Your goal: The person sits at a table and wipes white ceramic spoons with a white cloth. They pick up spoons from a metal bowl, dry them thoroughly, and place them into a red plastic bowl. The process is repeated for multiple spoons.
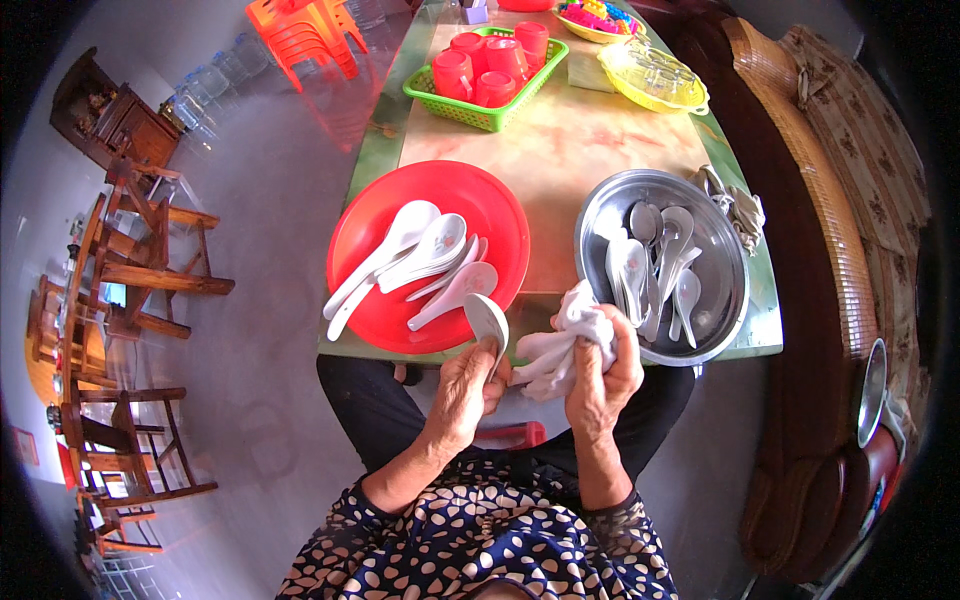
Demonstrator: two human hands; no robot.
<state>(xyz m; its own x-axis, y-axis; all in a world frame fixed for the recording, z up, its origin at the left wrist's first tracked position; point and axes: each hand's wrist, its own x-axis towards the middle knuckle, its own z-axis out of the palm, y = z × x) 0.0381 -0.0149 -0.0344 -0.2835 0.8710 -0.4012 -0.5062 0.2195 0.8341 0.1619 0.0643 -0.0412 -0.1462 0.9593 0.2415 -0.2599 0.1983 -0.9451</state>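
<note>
A white soup spoon (486, 322) is gripped by its handle in my left hand (465, 392), its bowl tilted up beside the rim of a red plate. My right hand (603, 375) is closed around a bunched white cloth (578, 340), close to the spoon but apart from its bowl. On the left, the red plate (480, 200) bears several white soup spoons (437, 247), some stacked together. To the right stands a steel basin (720, 320) with several more white spoons (629, 268) and a metal spoon (644, 222) in it.
Farther along the table, a green basket (490, 117) holds red cups (505, 60). A yellow basket (640, 95) of clear glasses sits at the back right. A grey cloth (738, 208) lies beside the basin. Orange stools (305, 35) and wooden chairs (150, 275) stand leftward; a wooden bench (800, 400) is on the right.
</note>
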